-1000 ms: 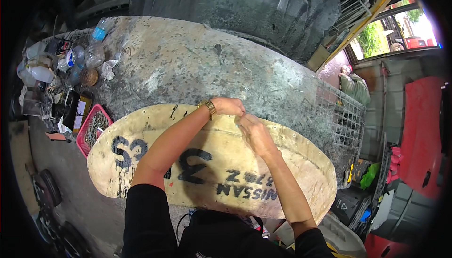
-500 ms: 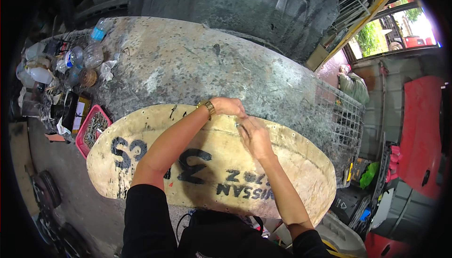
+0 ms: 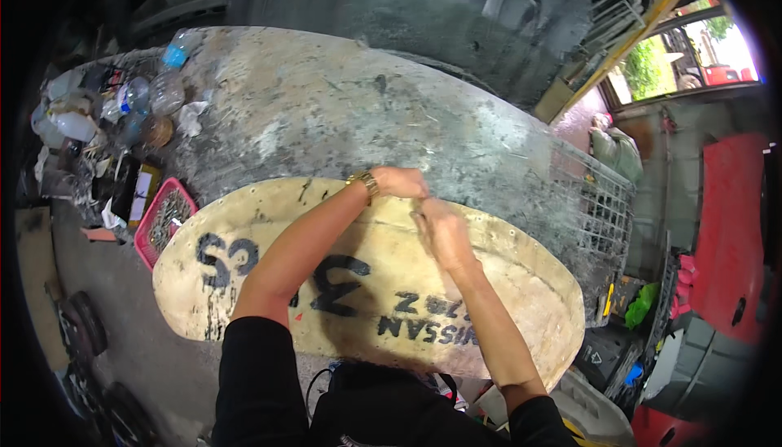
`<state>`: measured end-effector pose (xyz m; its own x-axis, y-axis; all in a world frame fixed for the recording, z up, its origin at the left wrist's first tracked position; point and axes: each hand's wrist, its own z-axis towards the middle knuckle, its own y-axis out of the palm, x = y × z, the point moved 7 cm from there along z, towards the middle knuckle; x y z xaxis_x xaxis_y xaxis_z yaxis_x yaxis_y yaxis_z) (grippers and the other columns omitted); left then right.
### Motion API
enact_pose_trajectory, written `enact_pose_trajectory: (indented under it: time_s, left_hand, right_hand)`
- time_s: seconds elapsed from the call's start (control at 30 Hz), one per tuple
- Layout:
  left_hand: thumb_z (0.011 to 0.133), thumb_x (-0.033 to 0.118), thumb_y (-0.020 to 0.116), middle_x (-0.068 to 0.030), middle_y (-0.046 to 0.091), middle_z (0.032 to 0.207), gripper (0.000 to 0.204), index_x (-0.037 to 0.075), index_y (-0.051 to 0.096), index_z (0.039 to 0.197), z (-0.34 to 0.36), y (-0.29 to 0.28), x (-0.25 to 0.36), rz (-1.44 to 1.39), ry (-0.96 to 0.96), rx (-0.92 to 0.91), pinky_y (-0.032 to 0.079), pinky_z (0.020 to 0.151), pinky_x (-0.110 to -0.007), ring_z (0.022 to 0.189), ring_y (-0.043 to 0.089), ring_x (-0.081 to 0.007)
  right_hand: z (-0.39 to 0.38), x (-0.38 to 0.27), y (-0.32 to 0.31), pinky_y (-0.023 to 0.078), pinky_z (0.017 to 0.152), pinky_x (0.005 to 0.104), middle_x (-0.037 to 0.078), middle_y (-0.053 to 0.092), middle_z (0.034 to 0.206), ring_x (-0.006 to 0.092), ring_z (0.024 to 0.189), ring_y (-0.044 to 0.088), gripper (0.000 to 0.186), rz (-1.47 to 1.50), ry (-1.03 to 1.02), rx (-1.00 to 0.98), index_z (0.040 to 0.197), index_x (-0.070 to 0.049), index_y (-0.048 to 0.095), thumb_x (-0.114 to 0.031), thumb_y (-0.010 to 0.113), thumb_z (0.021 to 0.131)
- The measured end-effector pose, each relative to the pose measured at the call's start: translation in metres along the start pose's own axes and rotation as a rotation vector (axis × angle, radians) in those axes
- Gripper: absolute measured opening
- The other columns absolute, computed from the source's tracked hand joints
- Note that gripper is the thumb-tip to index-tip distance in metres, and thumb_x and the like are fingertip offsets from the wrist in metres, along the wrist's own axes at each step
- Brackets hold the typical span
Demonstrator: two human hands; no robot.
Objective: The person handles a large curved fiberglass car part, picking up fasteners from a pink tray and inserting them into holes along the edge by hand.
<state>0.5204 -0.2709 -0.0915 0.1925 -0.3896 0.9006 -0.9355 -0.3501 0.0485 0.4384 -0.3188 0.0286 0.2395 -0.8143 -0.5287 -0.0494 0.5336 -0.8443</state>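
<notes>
The broad, grey, stained workbench (image 3: 301,113) fills the middle of the room. A cream-coloured oval panel with black painted lettering (image 3: 542,300) lies along its near side, right under the person's arms. By its left end sits a pink plastic basket of small metal pieces (image 3: 141,245). At the panel's far edge the left hand (image 3: 399,182) and right hand (image 3: 444,231) meet, fingers curled; I can't tell what they pinch. A gold-coloured metal wristwatch (image 3: 364,184) circles the left wrist.

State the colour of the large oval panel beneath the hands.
The large oval panel is cream-yellow with black markings; see the head view.
</notes>
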Motion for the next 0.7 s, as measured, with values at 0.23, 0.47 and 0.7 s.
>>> enact_pose_trajectory:
  time_s: [0.23, 0.47, 0.7]
  left_hand:
    - [0.082, 0.031, 0.051, -0.0186, 0.068, 0.088, 0.038, -0.002, 0.068, 0.089, 0.018, 0.000, 0.001, 0.437, 0.073, 0.060, 0.049, 0.070, -0.042, 0.074, 0.062, -0.0287]
    - [0.080, 0.036, 0.057, -0.0134, 0.067, 0.080, 0.041, -0.003, 0.068, 0.088, 0.033, -0.001, -0.031, 0.282, 0.006, 0.066, 0.046, 0.060, -0.038, 0.067, 0.058, -0.0235]
    - [0.082, 0.029, 0.054, -0.0124, 0.067, 0.090, 0.033, 0.000, 0.067, 0.093, 0.032, 0.001, -0.018, 0.482, -0.018, 0.006, 0.047, 0.074, -0.039, 0.080, 0.058, -0.0232]
  right_hand:
    - [-0.003, 0.005, 0.003, 0.047, 0.064, 0.0460, 0.020, 0.060, 0.082, 0.0401, 0.075, 0.059, 0.023, -0.003, 0.171, -0.019, 0.098, -0.004, 0.056, -0.015, 0.067, 0.082]
    - [-0.002, -0.002, 0.013, 0.047, 0.066, 0.0447, 0.020, 0.059, 0.084, 0.0399, 0.078, 0.058, 0.016, -0.034, 0.226, -0.094, 0.098, -0.005, 0.057, -0.013, 0.063, 0.086]
    - [-0.007, 0.009, 0.008, 0.046, 0.064, 0.0388, 0.016, 0.058, 0.080, 0.0337, 0.070, 0.055, 0.015, 0.103, 0.006, 0.051, 0.092, -0.002, 0.058, -0.016, 0.062, 0.087]
